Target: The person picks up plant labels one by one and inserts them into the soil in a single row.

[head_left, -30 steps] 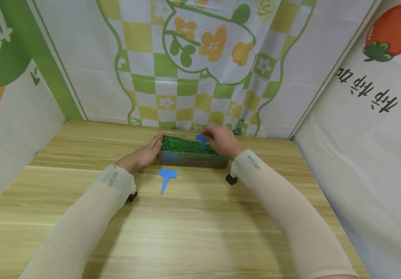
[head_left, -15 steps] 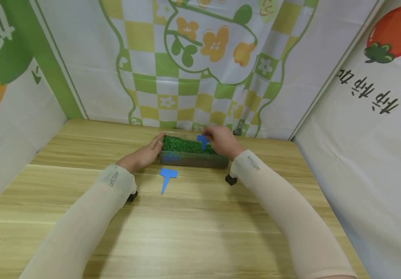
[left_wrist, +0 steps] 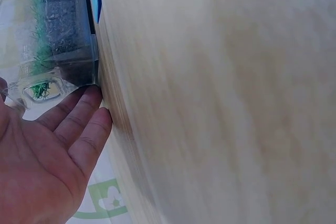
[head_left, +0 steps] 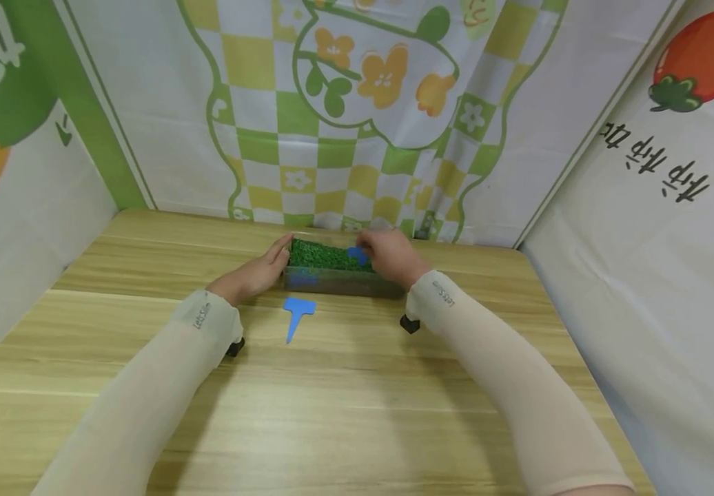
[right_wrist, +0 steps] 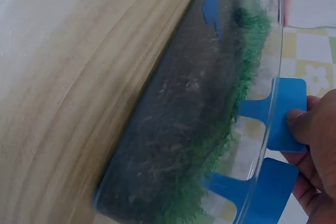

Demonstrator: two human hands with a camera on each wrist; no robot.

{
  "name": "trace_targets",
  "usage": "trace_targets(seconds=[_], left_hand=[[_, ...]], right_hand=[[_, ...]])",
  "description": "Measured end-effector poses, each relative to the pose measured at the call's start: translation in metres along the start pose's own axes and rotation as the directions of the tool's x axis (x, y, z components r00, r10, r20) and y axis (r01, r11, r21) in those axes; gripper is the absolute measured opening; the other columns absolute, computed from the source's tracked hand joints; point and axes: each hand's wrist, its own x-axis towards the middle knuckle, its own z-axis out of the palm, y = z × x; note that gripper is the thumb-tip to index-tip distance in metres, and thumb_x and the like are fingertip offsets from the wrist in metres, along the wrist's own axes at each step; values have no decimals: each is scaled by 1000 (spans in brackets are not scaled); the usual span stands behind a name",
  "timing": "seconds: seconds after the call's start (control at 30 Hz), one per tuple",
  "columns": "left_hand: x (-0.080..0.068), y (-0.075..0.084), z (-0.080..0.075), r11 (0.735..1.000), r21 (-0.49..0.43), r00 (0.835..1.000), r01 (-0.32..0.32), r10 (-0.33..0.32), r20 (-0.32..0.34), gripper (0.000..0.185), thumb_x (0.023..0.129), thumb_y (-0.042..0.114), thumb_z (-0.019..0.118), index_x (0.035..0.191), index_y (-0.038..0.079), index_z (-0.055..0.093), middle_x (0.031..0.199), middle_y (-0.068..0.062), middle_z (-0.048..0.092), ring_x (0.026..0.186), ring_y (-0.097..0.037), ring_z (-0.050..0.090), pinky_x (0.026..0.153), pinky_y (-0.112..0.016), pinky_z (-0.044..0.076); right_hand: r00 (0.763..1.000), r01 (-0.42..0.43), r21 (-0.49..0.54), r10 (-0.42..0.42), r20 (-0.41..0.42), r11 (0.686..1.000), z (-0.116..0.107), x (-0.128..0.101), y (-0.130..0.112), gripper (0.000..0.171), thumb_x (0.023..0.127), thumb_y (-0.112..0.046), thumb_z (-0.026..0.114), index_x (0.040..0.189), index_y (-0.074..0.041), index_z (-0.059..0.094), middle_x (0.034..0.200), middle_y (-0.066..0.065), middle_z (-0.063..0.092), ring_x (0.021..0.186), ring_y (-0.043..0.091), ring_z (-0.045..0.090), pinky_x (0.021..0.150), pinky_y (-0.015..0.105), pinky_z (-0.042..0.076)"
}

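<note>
Standing at the 12 o'clock end of the wooden table [head_left: 357,386], a clear rectangular container [head_left: 340,282] holds dark soil topped with green grass [head_left: 322,255]. Left hand [head_left: 251,277], fingers straight and together, rests against its 9 o'clock end. Right hand [head_left: 392,256] pinches a blue T-shaped plant label [right_wrist: 286,114] standing in the grass beside a second one [right_wrist: 262,192]. Another blue label [head_left: 298,316] lies flat on the table just toward 6 o'clock from the container.

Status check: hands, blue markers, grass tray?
Left hand flat against clear plastic tray of green grass. Right hand pinching blue T-shaped plastic marker into it. Spare blue marker lying on wooden table.
</note>
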Motion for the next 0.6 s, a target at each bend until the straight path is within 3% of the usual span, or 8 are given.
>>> trace_targets(seconds=[0.23, 0.6], left_hand=[[3, 1, 0, 1000, -1, 1000, -5, 5, -2, 62, 97, 73, 9, 151, 57, -17, 169, -12, 6, 153, -41, 13, 119, -67, 12], [4, -2, 0, 1000, -13, 1000, 14, -14, 5, 57, 103, 63, 10, 153, 54, -17, 169, -12, 4, 153, -42, 12, 118, -69, 13]], right_hand=[[999, 6, -31, -7, -44, 1000, 1, -2, 2, 16, 103, -11, 57, 111, -15, 70, 102, 2, 73, 87, 20, 70, 81, 37, 58], [1000, -24, 14, 24, 0, 1000, -2, -6, 5, 21, 103, -11, 57, 121, -12, 68, 113, 5, 73, 98, 21, 70, 88, 37, 57]])
